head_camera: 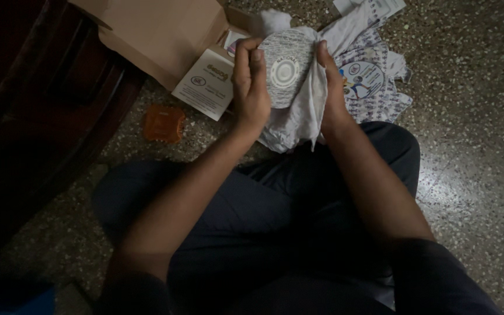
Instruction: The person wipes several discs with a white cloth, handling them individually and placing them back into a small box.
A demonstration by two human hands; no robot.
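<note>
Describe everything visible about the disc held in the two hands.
The disc is round, flat and pale grey-white, with fine print over its face and a lighter ring around its centre. It is held up on edge, face toward the camera, above the crossed legs. The left hand grips its left rim, fingers curled over the front. The right hand presses a white cloth against its right edge; the cloth drapes behind and below it.

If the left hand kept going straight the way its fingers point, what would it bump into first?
The left hand points away from the body, up the picture. Past the disc it holds, it would probably meet the open cardboard box on the floor first, though depth is hard to judge.
</note>
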